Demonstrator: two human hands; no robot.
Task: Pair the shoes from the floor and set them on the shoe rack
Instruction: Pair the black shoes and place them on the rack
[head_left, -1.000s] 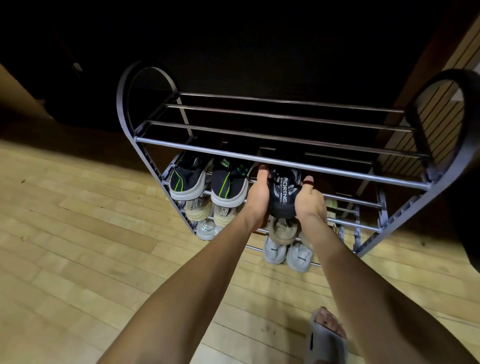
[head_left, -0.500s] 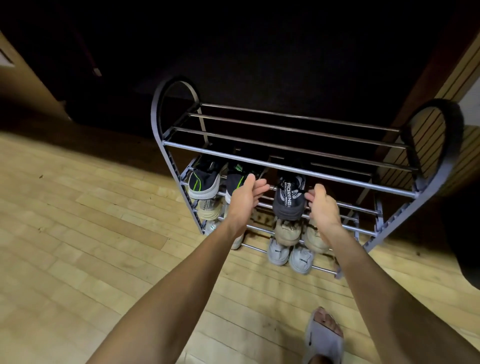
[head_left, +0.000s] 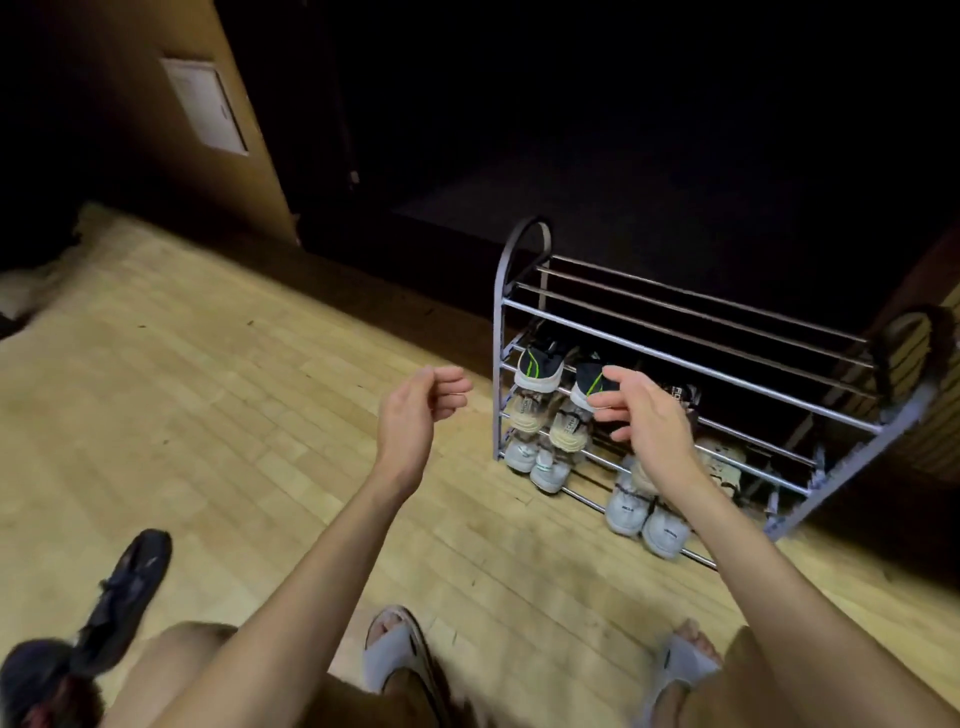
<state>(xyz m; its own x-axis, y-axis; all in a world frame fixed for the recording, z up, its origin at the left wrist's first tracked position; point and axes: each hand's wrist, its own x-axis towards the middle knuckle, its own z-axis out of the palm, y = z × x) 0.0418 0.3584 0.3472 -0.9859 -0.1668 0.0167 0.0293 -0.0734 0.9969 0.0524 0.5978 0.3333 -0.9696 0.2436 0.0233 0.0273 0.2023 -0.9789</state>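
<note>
The grey metal shoe rack (head_left: 685, 364) stands at the right against a dark wall. Its second tier holds a black pair with green stripes (head_left: 540, 366) and a black shoe with white lettering (head_left: 678, 392). Beige shoes (head_left: 527, 410) sit one tier lower, and white sneakers (head_left: 626, 512) line the bottom. My left hand (head_left: 415, 410) hovers over the floor left of the rack, fingers loosely curled, holding nothing. My right hand (head_left: 641, 410) hangs in front of the rack, empty, fingers relaxed. A black shoe (head_left: 130, 587) lies on the floor at lower left.
Light wooden floor (head_left: 234, 415) spreads to the left. Another dark object (head_left: 31, 675) sits at the bottom left corner, blurred. My feet in grey slippers (head_left: 389, 654) stand at the bottom edge. A wall panel with a white plate (head_left: 205, 106) is at upper left.
Both hands let go of the black lettered shoe on the rack and drew back empty. My view swung left and pulled away, bringing the black shoe on the floor into sight.
</note>
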